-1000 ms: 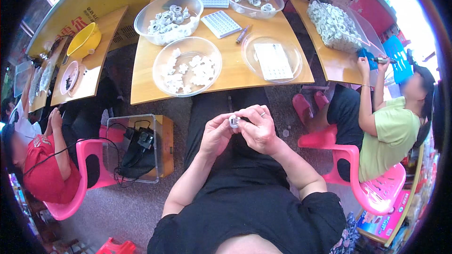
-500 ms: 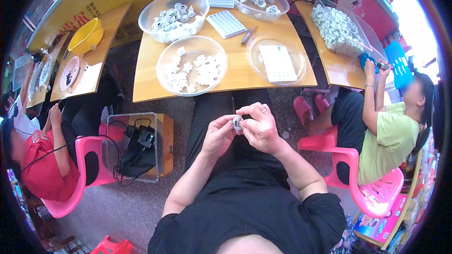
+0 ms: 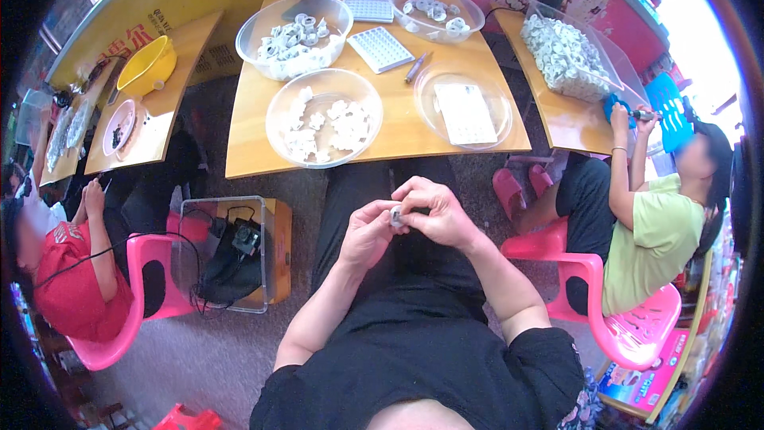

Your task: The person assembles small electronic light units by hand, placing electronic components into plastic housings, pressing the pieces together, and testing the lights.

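Above my lap, just short of the table edge, both hands meet around a small round white plastic part (image 3: 395,216) with a dark spot on it. My left hand (image 3: 368,232) pinches it from the left between thumb and fingers. From the other side the thumb and fingertips of my right hand (image 3: 439,215) press on it. Fingers cover much of the part. Beyond them, a clear round bowl (image 3: 275,131) holds small white pieces. To its right, a white tray (image 3: 463,115) with rows of small marks lies on a clear round lid (image 3: 424,107).
Farther back stand a large clear bowl (image 3: 245,36) of white ring parts and a smaller one (image 3: 442,35). Between them lie a white gridded tray (image 3: 380,50) and a pen (image 3: 416,68). Co-workers sit on pink chairs (image 3: 147,271) at both sides. A clear bin (image 3: 263,259) stands left of my legs.
My right hand's fingers have shifted and curled closer over the white part, which shows less of its face now. The view has tilted slightly.
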Motion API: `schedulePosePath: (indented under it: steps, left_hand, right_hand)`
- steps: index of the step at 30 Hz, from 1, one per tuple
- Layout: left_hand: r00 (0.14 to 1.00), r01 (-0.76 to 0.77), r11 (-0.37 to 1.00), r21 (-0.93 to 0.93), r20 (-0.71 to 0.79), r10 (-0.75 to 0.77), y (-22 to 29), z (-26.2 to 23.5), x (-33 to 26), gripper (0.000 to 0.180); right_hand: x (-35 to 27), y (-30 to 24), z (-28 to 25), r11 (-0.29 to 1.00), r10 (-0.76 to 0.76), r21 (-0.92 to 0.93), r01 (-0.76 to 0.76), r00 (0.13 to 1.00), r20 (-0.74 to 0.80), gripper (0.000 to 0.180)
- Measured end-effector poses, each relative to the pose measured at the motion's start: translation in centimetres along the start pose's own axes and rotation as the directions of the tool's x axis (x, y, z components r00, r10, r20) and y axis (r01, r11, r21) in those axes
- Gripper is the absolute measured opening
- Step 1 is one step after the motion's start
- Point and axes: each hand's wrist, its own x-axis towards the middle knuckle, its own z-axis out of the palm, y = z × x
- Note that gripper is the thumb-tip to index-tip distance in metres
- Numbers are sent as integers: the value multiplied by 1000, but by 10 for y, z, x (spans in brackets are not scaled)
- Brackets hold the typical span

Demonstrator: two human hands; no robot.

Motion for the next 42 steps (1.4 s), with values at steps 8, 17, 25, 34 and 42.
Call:
schedulePosePath:
  steps: [8, 17, 25, 34, 42]
  left_hand:
    - [998, -15, 998, -59, -67, 11, 0, -3, 4, 24]
    - [996, 6, 1000, -17, -86, -8, 2, 0, -2, 25]
    - [999, 21, 998, -55, -34, -22, 0, -1, -6, 29]
    - [1000, 13, 995, -95, 23, -10, 0, -5, 1, 26]
    - [999, 25, 999, -44, -30, -27, 1, -2, -2, 29]
  right_hand:
    - [-8, -25, -18, 713, -351, -643, 279, 936, 18, 24]
    - [80, 60, -145, 609, -419, -793, -19, 842, -341, 4]
    - [104, 71, -156, 486, -204, -842, -236, 906, -372, 10]
    - [104, 91, -163, 493, -268, -853, -170, 903, -335, 7]
    - [102, 84, -167, 480, -281, -863, -158, 904, -322, 10]
